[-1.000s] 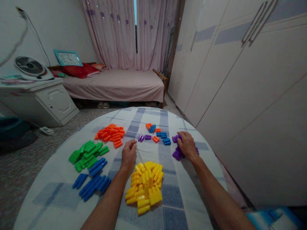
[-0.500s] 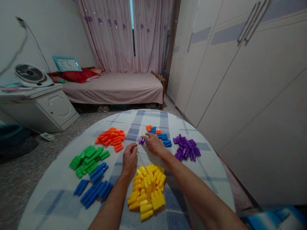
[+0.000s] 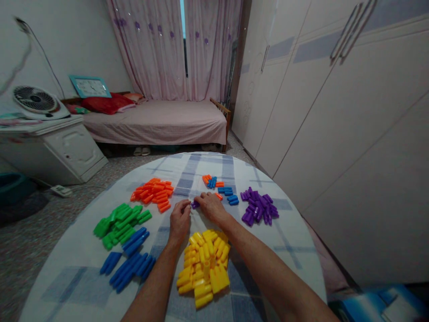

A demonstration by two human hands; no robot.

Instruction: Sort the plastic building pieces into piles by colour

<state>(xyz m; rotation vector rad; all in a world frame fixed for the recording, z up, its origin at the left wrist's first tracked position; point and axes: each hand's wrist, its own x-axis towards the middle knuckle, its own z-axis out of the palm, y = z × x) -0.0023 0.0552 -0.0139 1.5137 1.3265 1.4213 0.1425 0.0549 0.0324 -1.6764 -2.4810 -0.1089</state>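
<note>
My right hand (image 3: 209,206) rests on the round table's checked cloth (image 3: 295,232), its fingers curled round small purple blocks (image 3: 194,204) that peek out at its left. My left hand (image 3: 180,219) lies just beside it, fingers curled, fingertips touching the same purple blocks. In front of my wrists is a yellow block pile (image 3: 204,264). A purple pile (image 3: 258,207) lies to the right of my right hand. A small mixed cluster of orange and blue blocks (image 3: 219,188) sits just beyond my hands.
An orange pile (image 3: 152,193), a green pile (image 3: 120,219) and a blue pile (image 3: 129,259) lie on the table's left half. Beyond the table are a bed (image 3: 157,118), a white cabinet with a fan (image 3: 35,99), and wardrobe doors (image 3: 335,112) on the right.
My right hand left the purple pile, crossed left to the loose purple blocks and drew them toward my left hand. My left hand barely moved.
</note>
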